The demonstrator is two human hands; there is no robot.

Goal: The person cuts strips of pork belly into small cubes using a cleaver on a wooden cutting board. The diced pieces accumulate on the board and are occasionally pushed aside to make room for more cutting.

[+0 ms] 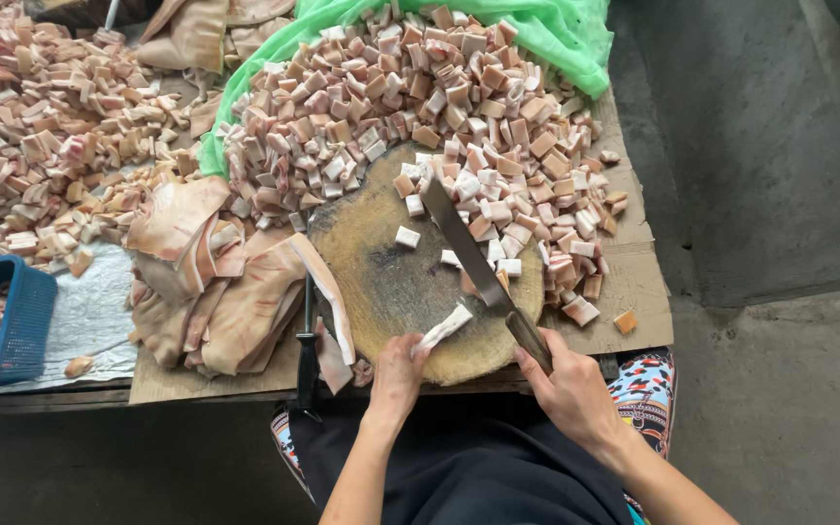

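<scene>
left hand (396,365): fingers curled shut on the near end of a pork strip (445,328), pinning it to the round wooden chopping block (381,282) at its near edge.
right hand (568,387): fist closed round the handle of the cleaver (467,248), blade angled far-left over the block.
strip: just left of the blade, apart from it.
judgement: best to keep fingertips tucked back and cut square across, cube-width.
surroundings: heap of pork cubes (420,97) far; uncut slabs (216,282) left; blue basket (21,326) far left.
</scene>
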